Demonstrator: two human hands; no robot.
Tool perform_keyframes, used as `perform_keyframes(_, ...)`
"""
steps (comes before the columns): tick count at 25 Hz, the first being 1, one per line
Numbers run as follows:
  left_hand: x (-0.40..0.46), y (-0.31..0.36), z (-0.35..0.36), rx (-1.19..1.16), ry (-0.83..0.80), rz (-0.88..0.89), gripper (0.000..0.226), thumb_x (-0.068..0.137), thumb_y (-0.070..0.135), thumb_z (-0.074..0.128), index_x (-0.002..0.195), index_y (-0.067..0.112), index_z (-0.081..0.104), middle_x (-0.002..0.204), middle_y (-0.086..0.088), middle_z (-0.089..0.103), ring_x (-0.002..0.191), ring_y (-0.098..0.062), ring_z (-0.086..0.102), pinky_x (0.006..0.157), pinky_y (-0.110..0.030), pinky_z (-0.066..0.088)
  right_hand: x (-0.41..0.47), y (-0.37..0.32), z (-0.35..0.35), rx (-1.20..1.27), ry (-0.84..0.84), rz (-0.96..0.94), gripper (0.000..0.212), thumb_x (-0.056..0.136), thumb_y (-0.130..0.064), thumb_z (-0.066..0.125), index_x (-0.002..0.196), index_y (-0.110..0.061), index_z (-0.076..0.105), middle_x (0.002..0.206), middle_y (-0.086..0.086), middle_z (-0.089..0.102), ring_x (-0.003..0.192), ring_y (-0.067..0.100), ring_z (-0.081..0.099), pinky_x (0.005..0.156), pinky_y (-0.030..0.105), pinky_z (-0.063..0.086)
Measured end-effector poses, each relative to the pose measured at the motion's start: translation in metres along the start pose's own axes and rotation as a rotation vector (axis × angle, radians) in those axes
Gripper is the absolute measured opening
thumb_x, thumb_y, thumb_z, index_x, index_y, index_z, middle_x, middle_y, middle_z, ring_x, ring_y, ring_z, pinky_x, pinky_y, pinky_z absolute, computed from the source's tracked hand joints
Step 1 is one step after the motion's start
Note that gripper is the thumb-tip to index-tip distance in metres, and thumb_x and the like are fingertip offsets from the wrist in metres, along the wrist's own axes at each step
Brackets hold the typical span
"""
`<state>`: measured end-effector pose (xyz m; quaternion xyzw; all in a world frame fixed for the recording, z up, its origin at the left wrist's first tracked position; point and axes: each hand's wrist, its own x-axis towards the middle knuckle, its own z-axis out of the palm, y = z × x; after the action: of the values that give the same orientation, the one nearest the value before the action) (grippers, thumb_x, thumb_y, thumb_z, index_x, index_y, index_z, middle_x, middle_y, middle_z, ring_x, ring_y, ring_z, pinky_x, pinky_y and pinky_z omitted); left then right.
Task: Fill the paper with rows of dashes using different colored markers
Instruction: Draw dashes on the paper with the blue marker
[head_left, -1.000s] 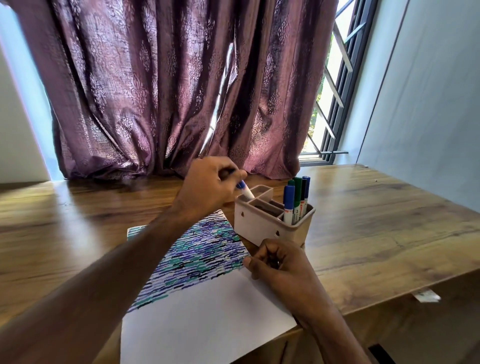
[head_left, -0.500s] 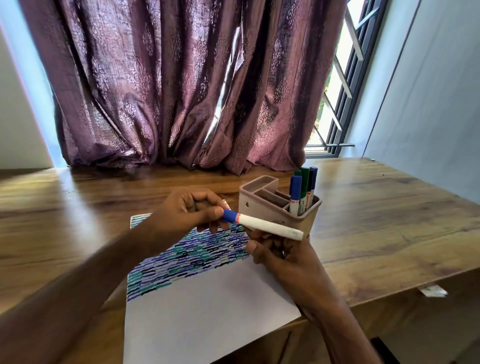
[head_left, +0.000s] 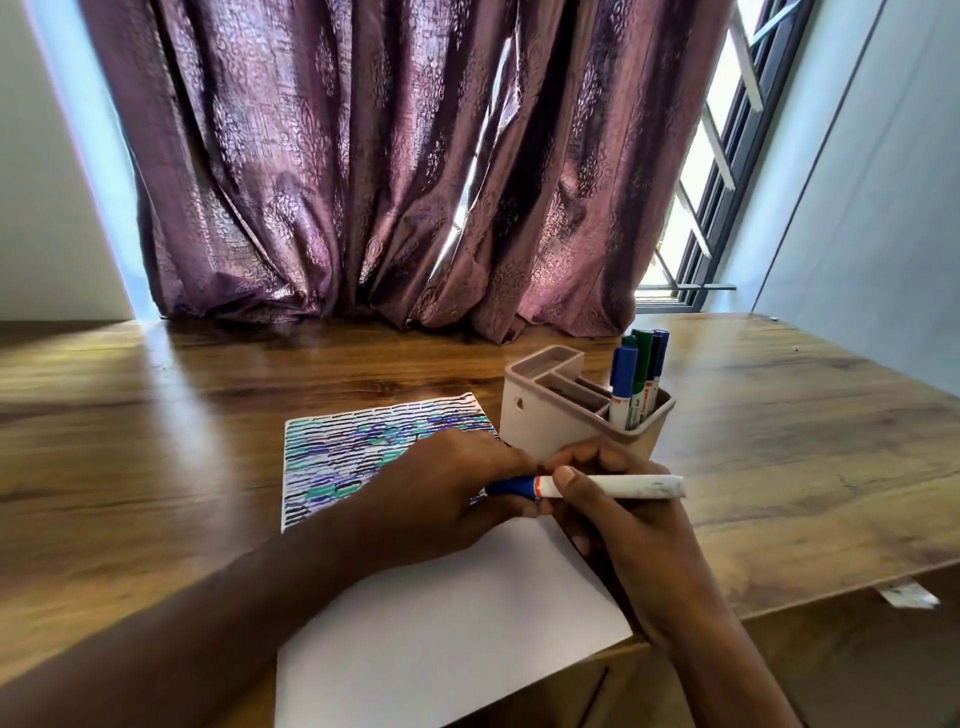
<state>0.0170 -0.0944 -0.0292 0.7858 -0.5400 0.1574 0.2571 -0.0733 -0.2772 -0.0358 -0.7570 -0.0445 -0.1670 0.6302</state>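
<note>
Both hands meeting over paper (head_left: 447, 613): left hand (head_left: 441, 499) pinching blue cap, right hand (head_left: 618, 514) clamping white barrel of marker (head_left: 597, 487), axis lying crosswise (cap apparently on); holder (head_left: 550, 421) sitting just beyond knuckles.

Bare table (head_left: 182, 415) left of paper (head_left: 441, 623); organizer (head_left: 545, 421) right

Tabletop (head_left: 208, 415): wood-grain finish, smooth, semi-gloss, with reflected light. Paper sheet (head_left: 441, 623): matt white, smooth. Marker holder (head_left: 545, 431): beige plastic, matt. Marker barrel (head_left: 623, 487): white plastic, scuffed; cap (head_left: 511, 487): blue plastic, slightly glossy. Curtain (head_left: 389, 182): purple cloth, embossed pattern, satin sheen.
</note>
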Motion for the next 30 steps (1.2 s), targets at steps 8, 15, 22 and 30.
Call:
perform_keyframes(8, 0.006, -0.010, -0.021, -0.572, -0.280, -0.243, 0.008, 0.089, 0.015, 0.070, 0.094, 0.015, 0.076, 0.076, -0.004, 0.070, 0.068, -0.018, 0.060, 0.063, -0.031, 0.050, 0.002, 0.007, 0.000, -0.222, -0.033, -0.188, 0.020, 0.076, -0.036, 0.073, 0.076, -0.015, 0.074, 0.070, -0.006, 0.072, 0.067, 0.014, 0.068, 0.056, 0.017, 0.051)
perform_keyframes(15, 0.006, -0.016, -0.036, -0.803, -0.591, -0.295, 0.018, 0.096, 0.016, 0.056, 0.090, 0.015, 0.073, 0.073, 0.010, 0.065, 0.067, -0.005, 0.053, 0.064, -0.018, 0.042, -0.006, -0.003, 0.005, -0.220, -0.149, -0.394, 0.020, 0.073, -0.028, 0.076, 0.084, -0.041, 0.068, 0.082, -0.033, 0.069, 0.071, -0.002, 0.068, 0.060, 0.003, 0.049)
perform_keyframes(22, 0.005, -0.018, -0.036, -1.050, -0.795, -0.485, 0.029, 0.083, 0.053, 0.067, 0.081, 0.025, 0.075, 0.071, 0.008, 0.060, 0.058, -0.007, 0.042, 0.058, -0.020, 0.036, -0.008, 0.009, 0.004, -0.219, -0.122, -0.447, 0.026, 0.071, -0.025, 0.079, 0.095, -0.027, 0.067, 0.094, -0.027, 0.069, 0.077, -0.003, 0.068, 0.065, 0.004, 0.050)
perform_keyframes(30, 0.000, -0.037, -0.048, -0.443, -0.236, -0.226, 0.006, 0.092, 0.025, 0.066, 0.086, 0.024, 0.069, 0.073, 0.008, 0.060, 0.069, -0.005, 0.054, 0.066, -0.022, 0.044, -0.006, 0.001, -0.003, -0.097, 0.195, -0.260, 0.022, 0.075, -0.029, 0.071, 0.070, -0.009, 0.067, 0.064, 0.003, 0.070, 0.057, 0.016, 0.068, 0.050, 0.023, 0.054)
